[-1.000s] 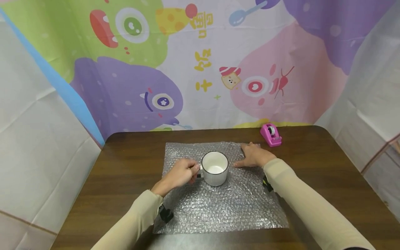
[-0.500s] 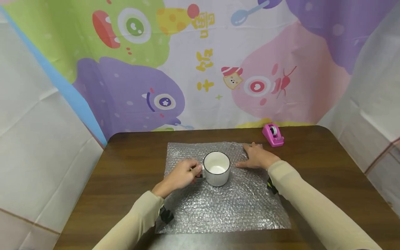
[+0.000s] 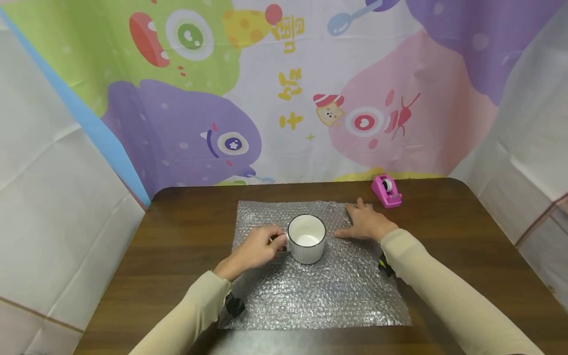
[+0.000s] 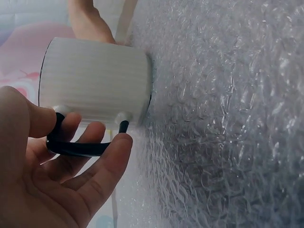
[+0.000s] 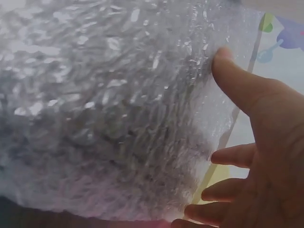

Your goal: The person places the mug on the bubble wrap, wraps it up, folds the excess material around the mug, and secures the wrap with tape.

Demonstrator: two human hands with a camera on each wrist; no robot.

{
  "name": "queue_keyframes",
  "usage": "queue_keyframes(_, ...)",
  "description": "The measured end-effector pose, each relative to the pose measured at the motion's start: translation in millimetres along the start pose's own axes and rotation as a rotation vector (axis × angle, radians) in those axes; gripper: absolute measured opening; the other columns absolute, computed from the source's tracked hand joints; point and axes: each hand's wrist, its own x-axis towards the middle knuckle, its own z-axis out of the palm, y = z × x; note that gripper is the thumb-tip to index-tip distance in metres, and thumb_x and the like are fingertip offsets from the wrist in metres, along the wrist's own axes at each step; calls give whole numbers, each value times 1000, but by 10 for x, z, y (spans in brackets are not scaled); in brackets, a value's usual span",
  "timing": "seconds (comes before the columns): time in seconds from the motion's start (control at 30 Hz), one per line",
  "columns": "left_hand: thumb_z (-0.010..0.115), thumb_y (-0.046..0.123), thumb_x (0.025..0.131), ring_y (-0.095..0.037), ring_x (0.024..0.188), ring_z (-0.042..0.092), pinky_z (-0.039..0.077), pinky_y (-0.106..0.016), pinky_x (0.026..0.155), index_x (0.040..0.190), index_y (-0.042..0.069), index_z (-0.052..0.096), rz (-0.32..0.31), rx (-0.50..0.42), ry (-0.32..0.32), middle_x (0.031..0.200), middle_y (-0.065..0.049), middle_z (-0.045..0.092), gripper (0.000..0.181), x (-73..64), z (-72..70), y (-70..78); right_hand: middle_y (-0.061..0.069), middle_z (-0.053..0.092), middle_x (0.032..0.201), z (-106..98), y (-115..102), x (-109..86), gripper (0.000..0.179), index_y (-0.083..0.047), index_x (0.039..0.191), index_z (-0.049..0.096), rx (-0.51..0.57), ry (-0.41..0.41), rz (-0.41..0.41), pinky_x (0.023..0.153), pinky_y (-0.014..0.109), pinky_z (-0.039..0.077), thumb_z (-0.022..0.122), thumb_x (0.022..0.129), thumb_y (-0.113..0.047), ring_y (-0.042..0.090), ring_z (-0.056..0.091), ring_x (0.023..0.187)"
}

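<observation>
A white ribbed mug (image 3: 306, 239) with a black rim stands upright on a sheet of bubble wrap (image 3: 319, 301). My left hand (image 3: 257, 246) holds the mug by its black handle (image 4: 80, 148), thumb at the upper end and fingers around the loop. To the right of the mug, my right hand (image 3: 365, 223) rests on the far right part of the bubble wrap with its fingers spread. In the right wrist view the thumb (image 5: 232, 78) lies against the sheet and the other fingers reach its edge.
A pink tape dispenser (image 3: 386, 191) stands at the back right of the brown wooden table (image 3: 177, 236), just beyond the right hand. Behind the table hangs a cartoon-printed curtain (image 3: 293, 148), with pale cloth at both sides.
Both hands, the mug and the bubble wrap keep their places. The whole head view shifts slightly.
</observation>
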Motion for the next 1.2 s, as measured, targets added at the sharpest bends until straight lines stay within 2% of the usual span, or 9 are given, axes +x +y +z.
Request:
queue_keyframes(0.13,56,21,107,-6,65,63,53,-24,58,95,6,70,7,-3,1,85,-8,70,24,-14,-6,9,40,29,158,-25,-45,-27,101,3,153,41,-34,48,1,103,77,41,75,85,-63,64,27,144)
queue_keyframes(0.3,55,24,108,-6,68,64,55,-24,60,97,6,69,12,-5,1,87,-9,70,26,-23,-6,6,38,43,146,-39,-58,-56,100,7,149,45,-48,73,-22,101,69,48,76,84,-62,56,40,136)
queue_keyframes(0.43,54,27,108,-10,73,68,57,-25,64,105,6,70,14,-16,-9,94,-11,73,27,-35,-13,-8,38,44,143,-26,-45,-53,101,9,150,43,-22,69,-39,103,68,48,76,85,-61,55,44,132)
queue_keyframes(0.63,61,28,105,-16,84,69,57,-29,73,122,9,70,1,33,-11,111,-6,74,28,-52,-59,-25,39,44,142,-1,-32,-40,101,10,150,42,-4,68,-48,105,68,47,76,85,-60,58,45,133)
queue_keyframes(0.8,70,23,99,-17,86,70,58,-29,75,125,7,68,31,50,-45,114,-9,73,31,-68,-109,-56,39,44,142,4,-29,-38,101,10,149,43,-10,70,-47,105,68,47,76,85,-60,58,45,133)
queue_keyframes(1.0,78,3,89,-24,92,73,61,-29,78,128,4,64,29,60,-82,122,-15,71,41,-120,-208,-82,40,42,144,0,-30,-17,101,10,150,42,-15,58,-39,108,68,44,76,86,-60,62,42,135)
queue_keyframes(1.2,78,2,87,-28,98,72,61,-38,86,128,1,63,16,123,-51,118,-15,70,43,-127,-289,-154,42,41,145,3,-32,-20,99,9,150,42,-20,62,-46,109,70,41,75,87,-59,67,38,135)
